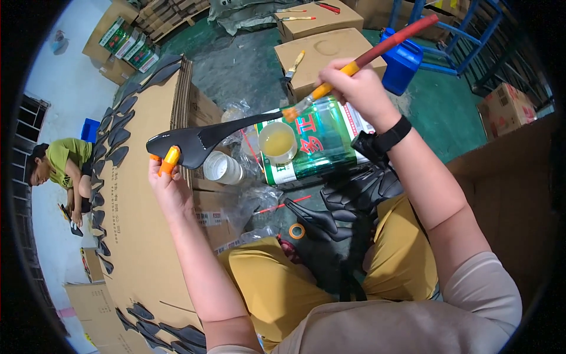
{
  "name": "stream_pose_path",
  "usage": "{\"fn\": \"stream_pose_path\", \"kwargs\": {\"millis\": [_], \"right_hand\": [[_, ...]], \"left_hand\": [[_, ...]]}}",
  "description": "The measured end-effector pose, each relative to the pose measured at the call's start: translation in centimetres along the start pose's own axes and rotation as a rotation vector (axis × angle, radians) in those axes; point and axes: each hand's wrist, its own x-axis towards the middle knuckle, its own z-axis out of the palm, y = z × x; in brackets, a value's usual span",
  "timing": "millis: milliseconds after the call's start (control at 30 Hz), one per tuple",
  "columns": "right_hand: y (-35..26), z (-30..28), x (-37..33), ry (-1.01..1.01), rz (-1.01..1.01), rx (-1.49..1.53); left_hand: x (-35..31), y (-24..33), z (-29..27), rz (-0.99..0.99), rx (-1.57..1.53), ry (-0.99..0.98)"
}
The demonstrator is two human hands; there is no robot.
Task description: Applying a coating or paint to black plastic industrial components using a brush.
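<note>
My left hand [174, 197], with orange covers on fingertips, pinches the wide end of a black, flat shoe-upper-like piece [197, 140]. The piece's long narrow tail stretches rightward. Closed around a brush [377, 50] with a red and yellow handle is my right hand [365, 88]. The brush's bristles meet the tip of that tail. Just below them, a cup [278, 141] of yellowish liquid stands on a green and white metal can [336, 127]. Left of the cup are clear plastic cups [223, 167], seemingly stacked.
Similar black pieces line the cardboard surface [141, 194] on my left; more lie on the floor near my feet [336, 215]. An orange tape roll [296, 231] lies there too. Boxes with brushes [324, 47] and a blue jug [402, 62] stand ahead. Another person [68, 165] works at far left.
</note>
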Motion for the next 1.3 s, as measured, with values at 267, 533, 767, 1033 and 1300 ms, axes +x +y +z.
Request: {"fn": "stream_pose_path", "kwargs": {"millis": [267,533,767,1033,1300], "right_hand": [[-1.9,0.0,-0.2,-0.062,0.052,0.348],[-1.1,-2.5,0.5,-0.011,0.066,0.248],[-1.7,-0.4,0.1,-0.165,0.095,0.41],[-2.0,-1.8,0.0,-0.041,0.034,0.35],[-1.0,0.0,0.1,-0.102,0.026,0.106]], "left_hand": [[0.0,0.5,-2.5,0.159,0.049,-0.154],[-1.0,0.7,-3.8,0.26,0.02,-0.227],[-1.2,0.9,-5.0,0.197,-0.103,-0.235],[-1.1,1.2,-5.7,0.268,-0.049,-0.344],[-1.4,1.7,-6.3,0.221,-0.033,-0.254]]}}
